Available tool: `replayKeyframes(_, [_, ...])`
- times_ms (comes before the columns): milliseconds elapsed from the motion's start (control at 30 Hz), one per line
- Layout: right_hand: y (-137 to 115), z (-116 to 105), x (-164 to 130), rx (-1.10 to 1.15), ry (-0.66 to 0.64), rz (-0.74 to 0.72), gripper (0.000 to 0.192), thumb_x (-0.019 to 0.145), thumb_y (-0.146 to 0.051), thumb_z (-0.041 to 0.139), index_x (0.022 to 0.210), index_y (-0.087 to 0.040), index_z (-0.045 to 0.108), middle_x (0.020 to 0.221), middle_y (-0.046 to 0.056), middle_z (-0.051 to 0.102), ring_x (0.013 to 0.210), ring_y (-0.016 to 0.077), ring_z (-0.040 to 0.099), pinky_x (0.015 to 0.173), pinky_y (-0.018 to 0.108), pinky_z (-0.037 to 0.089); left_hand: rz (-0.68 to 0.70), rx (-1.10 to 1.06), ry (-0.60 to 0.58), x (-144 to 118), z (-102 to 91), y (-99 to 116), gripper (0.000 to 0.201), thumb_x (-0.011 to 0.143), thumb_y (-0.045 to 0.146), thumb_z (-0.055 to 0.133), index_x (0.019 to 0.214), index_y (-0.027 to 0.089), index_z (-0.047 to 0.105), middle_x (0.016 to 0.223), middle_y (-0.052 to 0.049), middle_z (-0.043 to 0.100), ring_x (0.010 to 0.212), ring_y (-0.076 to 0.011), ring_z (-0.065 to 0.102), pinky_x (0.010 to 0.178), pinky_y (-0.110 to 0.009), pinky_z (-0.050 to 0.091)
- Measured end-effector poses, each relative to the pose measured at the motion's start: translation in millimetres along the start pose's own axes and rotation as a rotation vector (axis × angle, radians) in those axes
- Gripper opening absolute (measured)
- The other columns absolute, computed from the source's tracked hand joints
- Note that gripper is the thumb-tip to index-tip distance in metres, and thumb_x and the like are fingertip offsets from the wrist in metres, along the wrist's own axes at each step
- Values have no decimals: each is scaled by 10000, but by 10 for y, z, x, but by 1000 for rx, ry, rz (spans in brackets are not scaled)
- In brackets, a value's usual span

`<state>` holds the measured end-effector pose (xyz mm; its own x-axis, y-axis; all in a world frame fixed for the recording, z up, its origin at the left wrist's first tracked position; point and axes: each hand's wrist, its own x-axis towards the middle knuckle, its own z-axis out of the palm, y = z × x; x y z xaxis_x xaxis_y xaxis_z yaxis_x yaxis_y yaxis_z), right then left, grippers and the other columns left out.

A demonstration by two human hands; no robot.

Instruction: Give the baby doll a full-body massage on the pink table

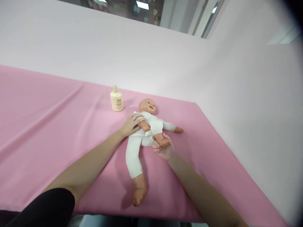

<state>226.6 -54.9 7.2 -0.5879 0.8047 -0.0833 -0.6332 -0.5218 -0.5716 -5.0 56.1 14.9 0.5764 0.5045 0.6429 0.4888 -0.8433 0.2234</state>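
Observation:
A baby doll [133, 154] with a white cloth body lies on its back on the pink sheet, head away from me. My left hand [132, 124] is at the doll's side, its fingers over the doll's bent arm and the thumb lower down. My right hand [165, 149] is closed around the lower part of one of the doll's legs, whose knee is bent up over the belly. The doll's other leg stretches toward me, its foot resting on the sheet. One doll arm reaches out to the right, clear of both hands.
A cream-coloured bottle [116, 100] with a pump-like top stands upright beyond my left hand. The pink sheet [59, 116] covers the table and has several creases. White panels [106, 53] rise along the back and right sides.

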Motion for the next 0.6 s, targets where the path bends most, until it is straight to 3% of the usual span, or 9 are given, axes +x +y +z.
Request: replayKeyframes(600, [5,71,-5,-87,98,-5,451,864,-486,462,921,-86,661,543,-18,483,498,91,325,472,199,317,121,48,32,-20,6,10,345,918,289,469,1246,214,543,1264,-132,535,1211,-264,451,1025,-482,375])
